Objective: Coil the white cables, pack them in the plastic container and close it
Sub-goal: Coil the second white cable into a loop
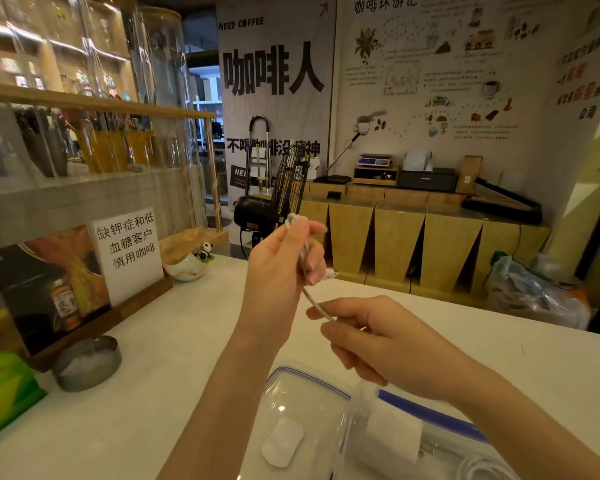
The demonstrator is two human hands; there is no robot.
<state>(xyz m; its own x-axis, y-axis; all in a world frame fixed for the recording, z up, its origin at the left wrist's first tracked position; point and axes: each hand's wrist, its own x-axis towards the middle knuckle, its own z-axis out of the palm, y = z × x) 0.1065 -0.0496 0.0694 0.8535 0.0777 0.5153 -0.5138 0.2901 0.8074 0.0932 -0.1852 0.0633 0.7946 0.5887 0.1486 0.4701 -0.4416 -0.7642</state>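
My left hand is raised above the white counter and grips a bundle of coiled white cable, with a white plug poking out beside its fingers. A short stretch of the same cable runs down to my right hand, which pinches it between thumb and fingers. Below my arms lies a clear plastic container lid with a blue rim. To its right stands the clear plastic container with a blue edge, holding a white charger block, and another white cable shows at the bottom edge.
A grey metal ashtray sits on the counter at the left, by a green box and a wooden sign stand. A small panda ornament stands further back. A black fan is beyond the counter.
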